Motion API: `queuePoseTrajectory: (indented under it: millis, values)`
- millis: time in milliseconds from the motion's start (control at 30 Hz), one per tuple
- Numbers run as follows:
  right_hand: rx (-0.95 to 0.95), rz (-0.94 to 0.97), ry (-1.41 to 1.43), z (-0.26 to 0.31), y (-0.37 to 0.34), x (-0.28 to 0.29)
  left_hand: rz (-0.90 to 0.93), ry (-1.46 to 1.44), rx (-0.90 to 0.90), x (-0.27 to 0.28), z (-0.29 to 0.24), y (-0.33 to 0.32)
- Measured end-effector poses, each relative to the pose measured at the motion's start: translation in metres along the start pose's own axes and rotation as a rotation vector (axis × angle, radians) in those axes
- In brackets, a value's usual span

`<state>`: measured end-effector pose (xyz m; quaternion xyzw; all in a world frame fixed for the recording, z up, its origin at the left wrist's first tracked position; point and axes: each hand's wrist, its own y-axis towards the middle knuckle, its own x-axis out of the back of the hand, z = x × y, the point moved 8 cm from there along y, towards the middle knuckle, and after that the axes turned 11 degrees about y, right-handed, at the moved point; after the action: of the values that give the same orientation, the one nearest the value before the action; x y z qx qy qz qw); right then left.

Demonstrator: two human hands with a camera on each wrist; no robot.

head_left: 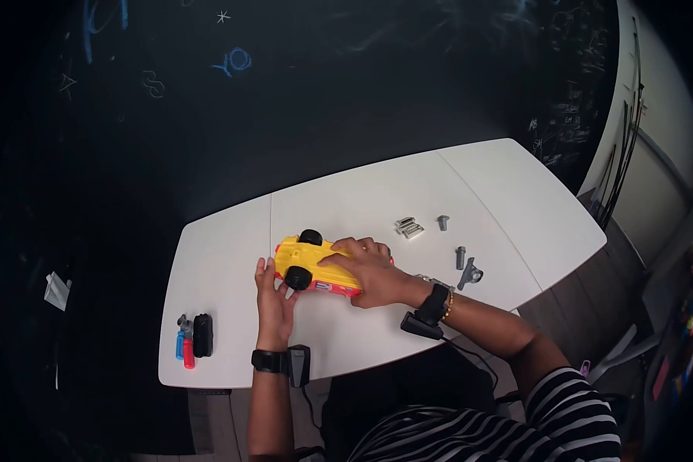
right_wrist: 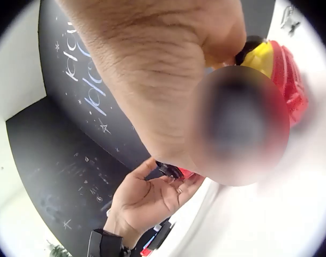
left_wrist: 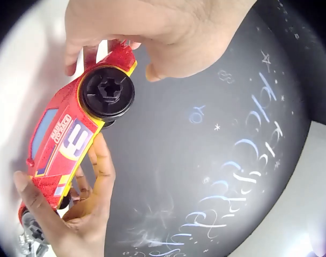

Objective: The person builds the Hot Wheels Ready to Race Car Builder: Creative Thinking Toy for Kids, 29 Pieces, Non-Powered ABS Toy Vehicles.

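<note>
Gripping the car, the right hand held its underside upward; the left hand, fingers extended, touched its left end, seemingly for steadiness

A: How many toy cars?

B: One red and yellow plastic toy car, with two round black wheels plain in the head view.

A: Hands?

B: Two: one left hand, one right hand. Two black wrist straps as well.

A: Tables?

B: One white-topped table.

A: Slim handles?

B: Two: one blue handle and one red handle.

A: Cases?

B: One black oblong case.

A: And bolts?

B: Two grey bolts.

A: Shiny silver pieces?

B: Several, too small to count surely.
</note>
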<state>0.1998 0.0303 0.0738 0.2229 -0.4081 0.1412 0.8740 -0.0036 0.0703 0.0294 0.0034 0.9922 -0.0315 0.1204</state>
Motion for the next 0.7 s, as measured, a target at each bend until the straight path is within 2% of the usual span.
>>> queuePoseTrajectory:
  millis: [133,267,433,500,533,633,700]
  values:
    - [-0.032,0.070,-0.009,-0.010,0.004,-0.009,-0.060,-0.135,0.105,0.011,0.025,0.004]
    - [-0.039,0.122,-0.018,-0.017,0.001,-0.019,-0.022,-0.114,0.102,0.013,0.034,0.004]
    - [-0.003,0.116,-0.033,-0.015,-0.010,-0.015,-0.078,-0.054,0.055,0.013,0.032,-0.002]
    - [0.021,0.078,-0.014,-0.005,-0.020,0.010,-0.069,-0.050,0.069,0.016,0.035,-0.002]
    - [-0.036,0.066,0.054,-0.003,-0.029,0.033,-0.077,-0.051,0.060,0.018,0.035,-0.002]
    - [0.049,-0.236,0.140,-0.020,-0.070,0.108,-0.101,-0.044,0.067,0.022,0.037,-0.004]
    - [-0.135,-0.305,0.086,-0.058,-0.109,0.139,-0.113,-0.031,0.046,0.023,0.037,-0.006]
